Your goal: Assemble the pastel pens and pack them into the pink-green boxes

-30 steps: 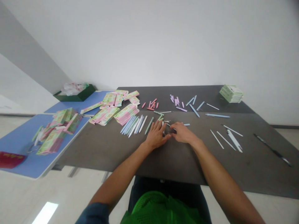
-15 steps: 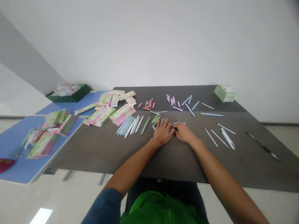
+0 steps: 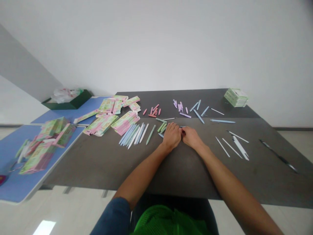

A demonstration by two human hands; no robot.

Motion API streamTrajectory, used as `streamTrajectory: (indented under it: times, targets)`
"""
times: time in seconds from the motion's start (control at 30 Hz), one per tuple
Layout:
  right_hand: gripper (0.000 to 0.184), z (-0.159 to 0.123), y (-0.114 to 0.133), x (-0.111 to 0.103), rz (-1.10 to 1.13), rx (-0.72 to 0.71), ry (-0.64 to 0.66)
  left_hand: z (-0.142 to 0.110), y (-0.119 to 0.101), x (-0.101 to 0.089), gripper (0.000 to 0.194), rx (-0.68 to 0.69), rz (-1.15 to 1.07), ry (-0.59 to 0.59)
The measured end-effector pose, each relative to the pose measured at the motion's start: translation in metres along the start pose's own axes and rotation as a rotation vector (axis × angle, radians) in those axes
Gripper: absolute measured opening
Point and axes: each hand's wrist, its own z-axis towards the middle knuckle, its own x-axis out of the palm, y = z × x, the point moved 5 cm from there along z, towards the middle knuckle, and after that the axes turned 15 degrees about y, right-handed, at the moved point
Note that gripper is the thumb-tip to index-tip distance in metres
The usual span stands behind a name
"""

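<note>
My left hand point(image 3: 172, 135) and my right hand point(image 3: 192, 135) meet over the dark table point(image 3: 146, 166), fingers curled in and fingertips together. What they pinch is mostly hidden by the fingers; a thin light blue sliver point(image 3: 182, 126) shows just beyond them. Right beside my left hand lie short green pen barrels point(image 3: 162, 127), with a bit of a blue pen part under its edge. Farther left, a row of blue, green and white pens point(image 3: 133, 133) lies side by side, and a single green pen point(image 3: 151, 134) rests between that row and my hand.
Pink barrels point(image 3: 154, 111), purple barrels point(image 3: 180, 107) and blue barrels point(image 3: 198, 116) lie toward the back. White pen parts point(image 3: 240, 147) and a black pen point(image 3: 278, 156) are at right. Pink-green boxes point(image 3: 126, 121) lie left; stacked boxes point(image 3: 236, 97) stand back right. A green tray point(image 3: 73, 102) holds plastic bags.
My left fingers, earlier stretched out and spread, have curled in toward my right fingertips. Less of the light blue piece near my right hand shows. The view has shifted slightly.
</note>
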Motion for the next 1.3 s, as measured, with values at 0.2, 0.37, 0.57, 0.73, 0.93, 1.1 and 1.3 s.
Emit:
streamTrajectory:
  times: [0.2,0.37,0.57,0.73,0.93,1.1,1.3]
  targets:
    - [0.021,0.017,0.046,0.001,0.013,-0.063,-0.011,-0.021,0.029,-0.033,0.035,-0.072,-0.011,-0.026]
    - [0.022,0.035,0.097,0.012,0.043,-0.163,-0.006,-0.043,0.070,-0.051,0.027,-0.159,0.014,-0.075]
    - [0.020,0.054,0.143,0.032,0.074,-0.242,0.022,-0.068,0.138,-0.083,0.033,-0.382,0.068,-0.157]
    - [0.019,0.060,0.159,0.039,0.086,-0.273,0.027,-0.080,0.184,-0.112,0.037,-0.569,0.165,-0.190]
    - [0.021,0.062,0.157,0.039,0.096,-0.278,0.018,-0.074,0.219,-0.119,0.039,-0.768,0.219,-0.161]
    - [0.020,0.062,0.149,0.035,0.102,-0.264,0.004,-0.066,0.235,-0.117,0.056,-0.850,0.157,-0.080]
    - [0.020,0.057,0.134,0.031,0.147,-0.257,-0.043,-0.064,0.202,-0.121,0.032,-0.760,0.134,-0.096]
